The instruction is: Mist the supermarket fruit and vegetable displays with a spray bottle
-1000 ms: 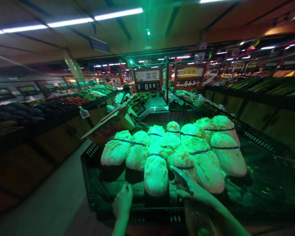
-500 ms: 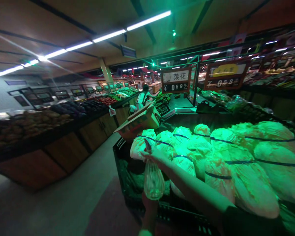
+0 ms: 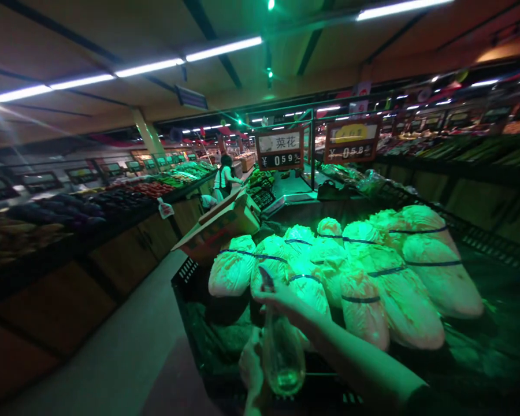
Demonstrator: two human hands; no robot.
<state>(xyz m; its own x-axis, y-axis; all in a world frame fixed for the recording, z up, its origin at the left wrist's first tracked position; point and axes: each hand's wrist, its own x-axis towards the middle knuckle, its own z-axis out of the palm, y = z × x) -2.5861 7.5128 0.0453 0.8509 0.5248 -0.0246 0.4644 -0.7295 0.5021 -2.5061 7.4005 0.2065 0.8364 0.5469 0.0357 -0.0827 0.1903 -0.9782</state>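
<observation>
The view has swung right since the earlier frame, and the clear plastic bag now hangs lower. The right hand pinches the bag's gathered neck. The left hand sits well below it, just beside the bag's lower part; whether it grips anything, I cannot tell. The bag hangs over the front of a black plastic crate, close before napa cabbages bound with blue string. Beyond them stand an open cardboard box, a price sign and a person at the stalls.
</observation>
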